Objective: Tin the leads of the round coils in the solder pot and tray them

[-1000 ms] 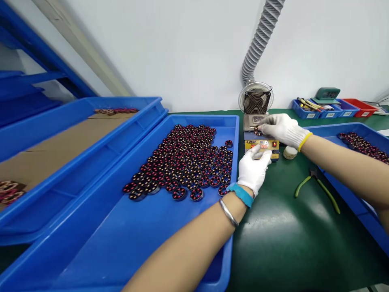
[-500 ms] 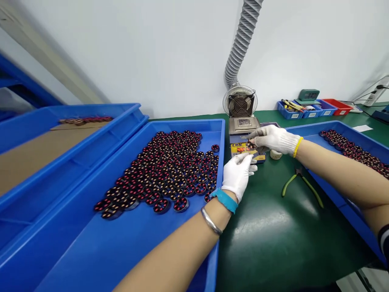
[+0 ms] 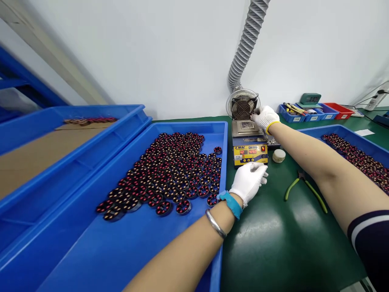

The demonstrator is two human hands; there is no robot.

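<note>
My right hand (image 3: 265, 117), in a white glove with a yellow cuff, is closed at the fingertips over the back right of the heating unit's square metal top (image 3: 247, 126). A small round part (image 3: 252, 116) is pinched there, mostly hidden by the fingers. My left hand (image 3: 248, 181), also gloved in white, hovers in front of the unit's yellow panel (image 3: 249, 153) with its red digits. Its fingers are loosely stretched, and nothing shows in them. To its left, a blue tray (image 3: 127, 243) holds many round black parts (image 3: 170, 170) with red and copper-coloured spots.
Green-handled cutters (image 3: 304, 184) lie on the green table (image 3: 273, 243). A round pale pad (image 3: 278, 155) sits beside the unit. Behind it are a fan (image 3: 243, 108) and a grey hose (image 3: 247, 44). Another blue tray (image 3: 316, 129) of parts stands at right; small bins (image 3: 293, 117) line the wall.
My right hand has moved away from my left, up and back to the top of the heating unit, with the round part. My left hand has dropped slightly, uncovering the display.
</note>
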